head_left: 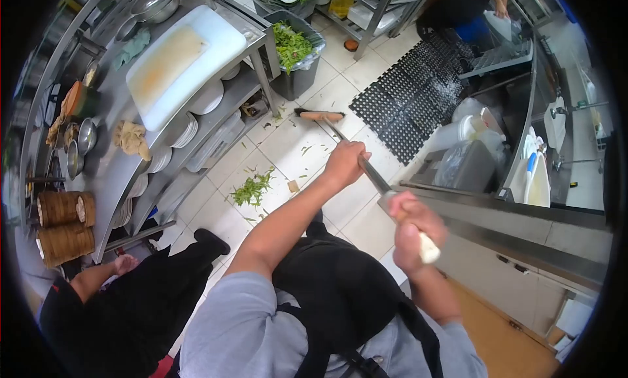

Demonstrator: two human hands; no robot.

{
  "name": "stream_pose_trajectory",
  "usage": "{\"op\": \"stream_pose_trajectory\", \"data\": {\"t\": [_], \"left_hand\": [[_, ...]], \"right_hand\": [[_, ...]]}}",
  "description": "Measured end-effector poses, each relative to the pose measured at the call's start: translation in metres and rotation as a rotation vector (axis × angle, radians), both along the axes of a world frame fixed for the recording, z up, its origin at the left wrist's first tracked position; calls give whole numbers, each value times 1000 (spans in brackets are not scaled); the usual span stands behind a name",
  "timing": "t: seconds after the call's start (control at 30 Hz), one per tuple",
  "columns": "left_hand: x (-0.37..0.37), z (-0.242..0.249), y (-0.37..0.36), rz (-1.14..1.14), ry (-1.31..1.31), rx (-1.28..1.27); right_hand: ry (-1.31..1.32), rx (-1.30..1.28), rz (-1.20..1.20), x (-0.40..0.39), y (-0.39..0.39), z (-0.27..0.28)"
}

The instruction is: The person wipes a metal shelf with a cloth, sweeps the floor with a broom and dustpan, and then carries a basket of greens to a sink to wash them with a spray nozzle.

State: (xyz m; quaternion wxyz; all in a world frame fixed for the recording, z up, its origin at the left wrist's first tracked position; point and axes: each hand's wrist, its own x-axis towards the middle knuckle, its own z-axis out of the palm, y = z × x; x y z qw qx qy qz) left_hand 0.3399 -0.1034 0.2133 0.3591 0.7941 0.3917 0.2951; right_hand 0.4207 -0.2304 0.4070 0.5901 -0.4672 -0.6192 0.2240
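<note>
Both my hands grip one long-handled broom, whose wide head (319,116) rests on the tiled floor ahead of me. My left hand (344,164) is wrapped round the handle (376,176) partway down. Closer to my body, my right hand (417,231) closes round the upper end, slightly blurred, with a pale tip sticking out below it. A small heap of green leafy scraps (252,189) lies on the floor left of the handle, and more loose bits are scattered near the broom head.
A steel counter with a white cutting board (186,57) and stacked plates runs along the left. Behind it stands a bin of greens (291,46). A black rubber mat (409,93) lies by the sink. One co-worker (140,299) stands at my left; another person's hand (501,10) is far right.
</note>
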Motion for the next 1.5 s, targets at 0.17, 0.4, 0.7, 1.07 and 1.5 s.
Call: {"op": "stream_pose_trajectory", "data": {"t": [0.17,0.4,0.7,1.07,1.5], "left_hand": [[-21,-4,36,112,10,44],[-50,-65,25,199,6,-113],[-48,-1,-53,17,-31,-125],[-80,-43,-42,-8,119,-166],[-126,-62,-2,98,178,-183]], "right_hand": [[32,-8,96,-9,22,-8],[-55,-93,201,-28,44,-52],[-5,26,212,-18,-31,26],[-245,-135,332,-49,-11,-20],[-118,-107,349,-70,3,-49]]}}
